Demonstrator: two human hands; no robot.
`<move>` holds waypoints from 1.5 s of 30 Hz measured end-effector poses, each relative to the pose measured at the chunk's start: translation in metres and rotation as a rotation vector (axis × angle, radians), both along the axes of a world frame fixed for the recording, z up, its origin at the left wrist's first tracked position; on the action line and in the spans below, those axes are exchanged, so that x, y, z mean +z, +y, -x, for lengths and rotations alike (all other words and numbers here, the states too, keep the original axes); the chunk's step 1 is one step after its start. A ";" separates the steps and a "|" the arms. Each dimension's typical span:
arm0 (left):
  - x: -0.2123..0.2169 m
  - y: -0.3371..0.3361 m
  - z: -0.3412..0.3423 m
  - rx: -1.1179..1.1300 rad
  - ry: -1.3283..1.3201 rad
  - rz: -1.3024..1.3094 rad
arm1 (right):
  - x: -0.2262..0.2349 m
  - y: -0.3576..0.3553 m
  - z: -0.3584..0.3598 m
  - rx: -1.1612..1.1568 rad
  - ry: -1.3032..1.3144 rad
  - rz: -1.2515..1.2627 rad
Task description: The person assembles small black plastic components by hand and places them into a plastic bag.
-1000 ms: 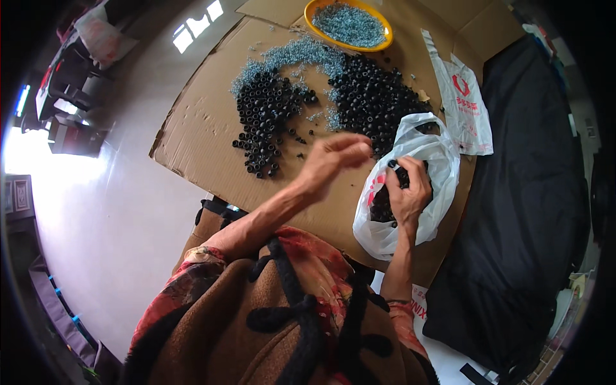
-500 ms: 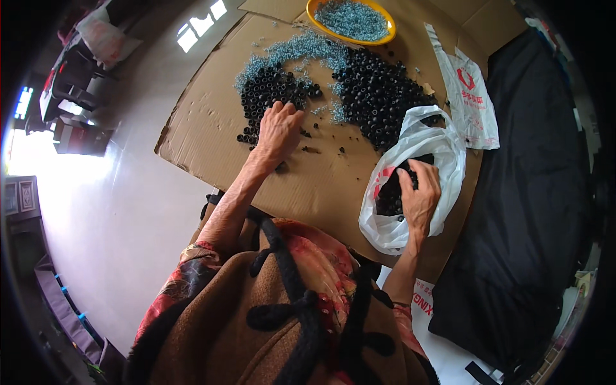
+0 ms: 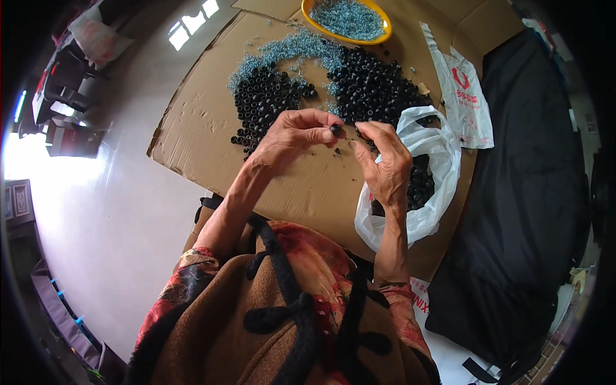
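Note:
Between the thumb and fingers of my left hand (image 3: 289,138) is a small round black plastic cap (image 3: 335,129). My right hand (image 3: 387,165) hovers just right of it, thumb and forefinger apart, with nothing visible between them. Below and beside my right wrist lies an open white plastic bag (image 3: 443,186) with many black pieces (image 3: 420,183) inside. Beyond my left hand spreads a heap of black hollow caps (image 3: 260,96), many with their ring openings up. A second black heap (image 3: 372,83) sits beyond my right hand.
All this rests on a cardboard sheet (image 3: 186,138). Tiny light-blue pieces (image 3: 276,51) form a band along the far side of the heaps. More fill a yellow bowl (image 3: 389,27) at the back. A flat white plastic bag (image 3: 471,109) and a large black cloth (image 3: 513,212) lie right.
My left hand has lifted from the left heap and moved right with a black cap. My right hand has come out of the white bag and moved left toward it.

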State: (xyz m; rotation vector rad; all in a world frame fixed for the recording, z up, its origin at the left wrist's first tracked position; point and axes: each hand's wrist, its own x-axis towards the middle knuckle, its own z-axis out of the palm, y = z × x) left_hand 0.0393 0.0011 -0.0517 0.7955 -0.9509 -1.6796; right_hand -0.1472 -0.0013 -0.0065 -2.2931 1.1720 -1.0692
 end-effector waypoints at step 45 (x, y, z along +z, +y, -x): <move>0.000 -0.020 0.002 0.121 0.543 0.023 | -0.042 -0.062 0.017 0.001 -0.027 -0.171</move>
